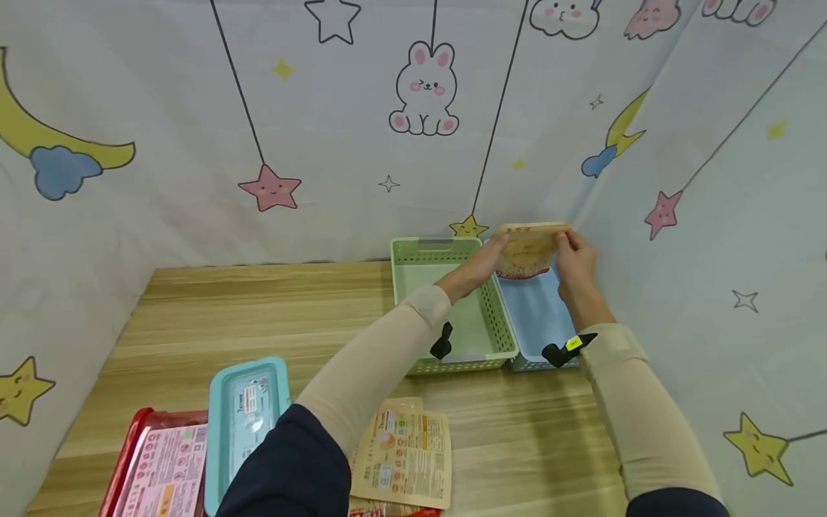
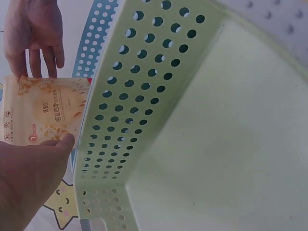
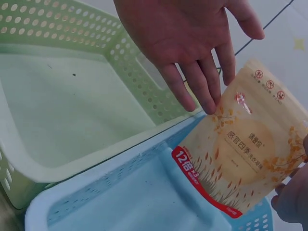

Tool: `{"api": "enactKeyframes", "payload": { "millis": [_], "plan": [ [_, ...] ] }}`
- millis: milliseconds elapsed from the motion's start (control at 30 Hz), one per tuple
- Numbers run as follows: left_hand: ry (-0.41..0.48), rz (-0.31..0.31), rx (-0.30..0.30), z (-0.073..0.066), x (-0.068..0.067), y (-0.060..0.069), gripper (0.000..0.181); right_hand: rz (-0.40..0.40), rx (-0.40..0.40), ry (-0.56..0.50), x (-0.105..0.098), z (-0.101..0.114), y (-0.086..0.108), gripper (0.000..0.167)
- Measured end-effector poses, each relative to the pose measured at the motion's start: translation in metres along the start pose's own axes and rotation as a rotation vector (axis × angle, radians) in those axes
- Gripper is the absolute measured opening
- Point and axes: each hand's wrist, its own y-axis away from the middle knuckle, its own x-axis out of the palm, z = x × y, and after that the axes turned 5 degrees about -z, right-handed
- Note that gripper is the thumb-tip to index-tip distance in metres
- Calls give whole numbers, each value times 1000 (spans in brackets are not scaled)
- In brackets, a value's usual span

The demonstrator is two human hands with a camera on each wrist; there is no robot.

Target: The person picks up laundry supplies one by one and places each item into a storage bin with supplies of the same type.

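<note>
**Firm right pinch, steady pouch above the blue basket**

The beige pouch (image 3: 240, 144) is in the air above the far part of the blue basket (image 1: 533, 309), its red-banded end down and its left side near the green basket (image 1: 478, 323). The right hand (image 1: 577, 262) pinches the pouch's upper right side between thumb and fingers. The left hand (image 1: 478, 267) meets the opposite side with its fingers stretched out straight; in the right wrist view its thumb stands clear of the pouch, so it seems to guide more than grip.

That makes the right pinch the one to rely on. It probably works best close to the top edge, since a soft pack is likely to sag or swing when one side bears the weight. Straight left fingertips along the edge should damp any twist. The red-banded end wants to hang clear of the neighbouring basket rims, where a corner could catch. Any lowering, I judge, goes best with both wrists sinking together and the pouch kept upright, the left fingers slipping away first so that none get trapped against a wall.
</note>
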Motion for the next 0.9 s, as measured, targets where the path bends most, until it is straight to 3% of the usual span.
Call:
{"api": "enactKeyframes", "payload": {
  "millis": [267, 500, 900],
  "plan": [
    [12, 4, -31, 4, -1, -1, 65, 68, 78, 42, 3, -11, -3, 56],
    [-16, 10, -70, 1, 1, 0, 66, 84, 55, 60, 1, -21, -5, 58],
    [-65, 48, -64, -1, -4, 1, 75, 99, 59, 132, 0, -30, -5, 65]
  ]
}}
